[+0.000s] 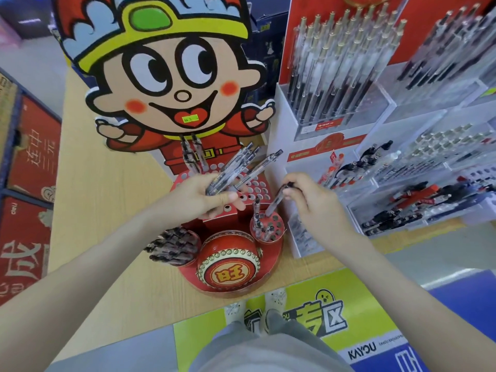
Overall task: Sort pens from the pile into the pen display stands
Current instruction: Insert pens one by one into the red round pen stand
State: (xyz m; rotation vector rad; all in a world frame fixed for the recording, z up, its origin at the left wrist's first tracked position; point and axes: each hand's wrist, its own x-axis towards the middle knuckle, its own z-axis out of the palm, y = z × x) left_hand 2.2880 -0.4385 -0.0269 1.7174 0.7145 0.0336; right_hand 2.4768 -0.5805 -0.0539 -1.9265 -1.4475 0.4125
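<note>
We stand at a wooden counter, facing a big cartoon backboard. To its right are clear acrylic racks, already stocked with pens. Under the backboard sits the red display stand, with a drum at its front, a perforated tier behind and a round cup on each side. The left cup is packed with dark-tipped pens. The right cup has a holed top that holds only a few.

Our left hand is curled round a bundle of clear pens, held above the perforated tier with their ends fanning up and to the right. Our right hand pinches the top of a single pen, which leans with its lower end at the holes of the right cup.

We judge the step in hand to be seating this pen in the right cup, with most of that cup's holes unfilled. Next, we would need to line the tip over a free hole, press the pen straight down, let go, then draw another pen from the bundle. Whether the tip has already entered a hole we cannot tell.
</note>
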